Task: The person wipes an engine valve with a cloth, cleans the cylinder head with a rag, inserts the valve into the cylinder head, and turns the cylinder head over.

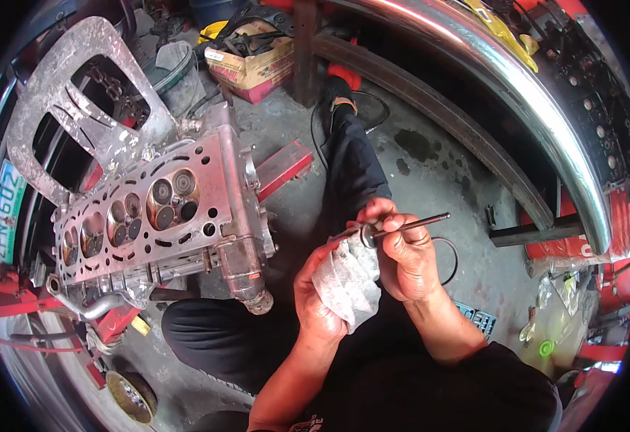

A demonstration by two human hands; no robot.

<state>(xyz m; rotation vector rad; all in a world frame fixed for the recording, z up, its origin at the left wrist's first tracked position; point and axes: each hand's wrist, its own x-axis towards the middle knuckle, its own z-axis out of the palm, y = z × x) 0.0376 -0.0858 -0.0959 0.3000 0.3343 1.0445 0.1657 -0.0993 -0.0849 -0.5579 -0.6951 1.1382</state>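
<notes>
An engine valve [421, 224] is pinched in my right hand [410, 266], its thin stem pointing right and its round head toward the left. Around a grey-white rag [349, 284], the fingers of my left hand [313, 306] are closed, and the rag lies against the valve head. Both hands are close together in front of my body, above my dark trousers. To their left is a metal cylinder head [218, 162], tilted with its flat face up. Several round valves [162, 192] show in its combustion chambers.
A worn plastic chair [30, 155] stands behind the cylinder head. Red bars [286, 169] lie beneath it. A chrome bumper [524, 93] curves across the right. A carton [257, 68] of parts sits at the back, a round pan [128, 396] at lower left, and a socket set [479, 317] behind my right forearm.
</notes>
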